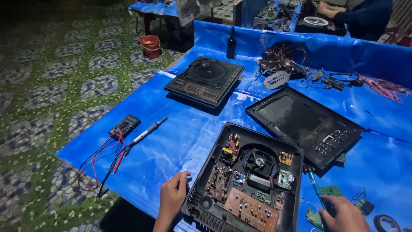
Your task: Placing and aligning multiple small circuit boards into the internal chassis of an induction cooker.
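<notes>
An opened black induction cooker base (206, 189) lies in front of me, with a fan, a coil area and several circuit boards showing inside. My left hand (173, 196) rests on the blue sheet against its left edge, fingers curled, holding nothing. My right hand (344, 213) is at the lower right, closed on a screwdriver with a green shaft (313, 184), above a loose green circuit board (315, 217). The cooker's black top panel (300, 120) lies face down just beyond the base.
A second, closed induction cooker (205, 80) sits farther back. A multimeter (124, 126) with red and black leads and a soldering iron (148, 132) lie at left. Wire bundles (283, 60), a dark bottle (231, 43), a red bucket (150, 45) and another person's hands (328, 9) are beyond.
</notes>
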